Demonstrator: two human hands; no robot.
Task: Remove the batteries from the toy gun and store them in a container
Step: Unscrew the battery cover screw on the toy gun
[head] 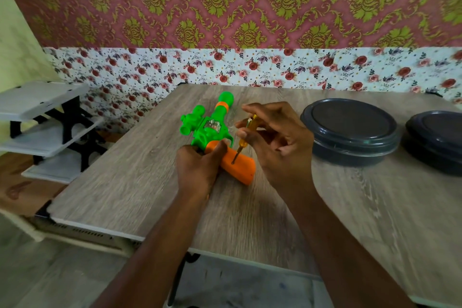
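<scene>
My left hand grips the glossy green plastic toy gun, which lies toward the table's far left corner. My right hand pinches a slim yellow screwdriver, its tip in the rounded orange handle. I should keep it upright and press firmly. A round, dark, lidded container waits near the far right edge.
</scene>
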